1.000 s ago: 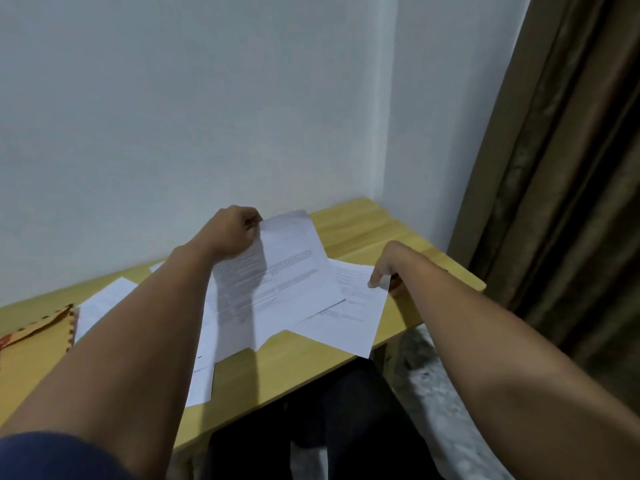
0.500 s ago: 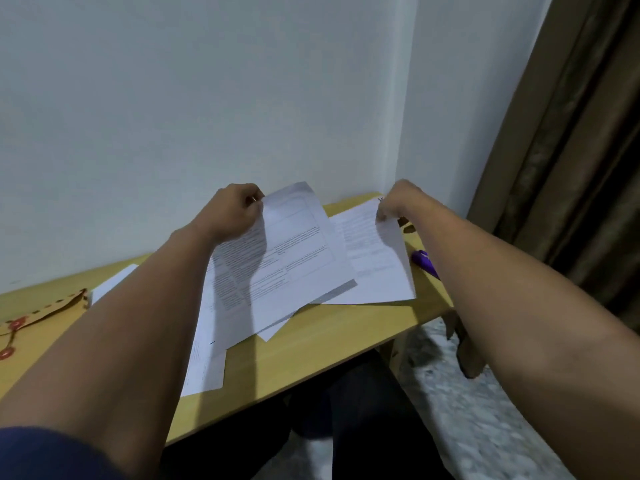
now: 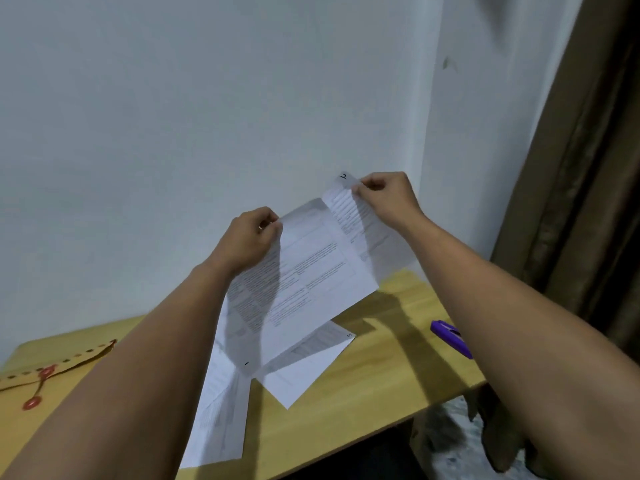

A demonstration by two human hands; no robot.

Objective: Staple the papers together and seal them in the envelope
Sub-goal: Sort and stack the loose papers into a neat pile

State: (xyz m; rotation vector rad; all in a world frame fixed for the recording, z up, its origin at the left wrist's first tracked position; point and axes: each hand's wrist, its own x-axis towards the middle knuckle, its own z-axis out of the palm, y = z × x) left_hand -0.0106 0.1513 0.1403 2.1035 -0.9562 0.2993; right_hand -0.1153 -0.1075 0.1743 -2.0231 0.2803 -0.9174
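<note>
My left hand (image 3: pixel 251 237) pinches the top corner of a printed sheet (image 3: pixel 304 282) held up above the table. My right hand (image 3: pixel 384 199) pinches the top corner of a second printed sheet (image 3: pixel 360 216), which sits behind the first and overlaps it. More printed sheets (image 3: pixel 304 368) lie loose on the wooden table (image 3: pixel 388 368) below my hands. A purple stapler (image 3: pixel 450 336) rests on the table at the right, partly hidden by my right forearm. A brown string-tie envelope (image 3: pixel 31 403) lies at the table's left end.
A white wall stands right behind the table, with a corner at the right. A brown curtain (image 3: pixel 588 168) hangs at the far right. A patterned floor (image 3: pixel 457 441) shows beyond the table's right front edge.
My right hand has lifted its sheet off the table and brought it up behind the sheet in my left hand. Both hands have risen, and the purple stapler has come into view.
</note>
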